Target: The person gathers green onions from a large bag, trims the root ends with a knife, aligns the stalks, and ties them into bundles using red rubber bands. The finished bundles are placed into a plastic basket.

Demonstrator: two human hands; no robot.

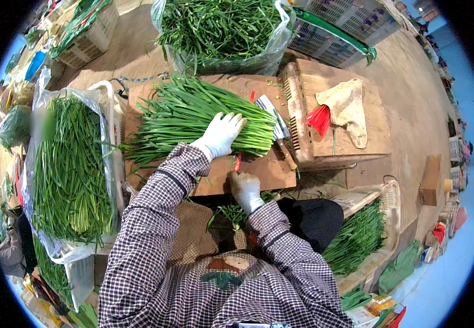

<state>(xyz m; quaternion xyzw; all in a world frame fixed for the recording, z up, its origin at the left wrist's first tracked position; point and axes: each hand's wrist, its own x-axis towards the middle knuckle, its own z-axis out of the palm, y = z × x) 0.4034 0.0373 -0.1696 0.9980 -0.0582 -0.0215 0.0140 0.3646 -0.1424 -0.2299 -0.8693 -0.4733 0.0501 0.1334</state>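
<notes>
A thick bunch of long green leaves, seemingly garlic chives point(196, 115), lies on a wooden board point(261, 176) with its pale cut ends to the right. Across its top rests my left hand point(221, 133) in a white glove, holding the bunch down. My right hand point(245, 188), also gloved and slightly blurred, is closed at the lower end of a red strip point(238, 162). The strip passes beneath the bunch, and its other end shows on the far side. Beside the cut ends lies a cleaver point(276, 123) with a wooden handle, its blade partly covered by leaves.
A plastic-lined crate of chives point(70, 164) stands at left, and a large bag of greens point(220, 33) beyond the board. On an upturned crate point(298, 119) at right lie a cloth point(345, 110) and red strips point(319, 120). Another crate point(392, 229) of greens sits lower right.
</notes>
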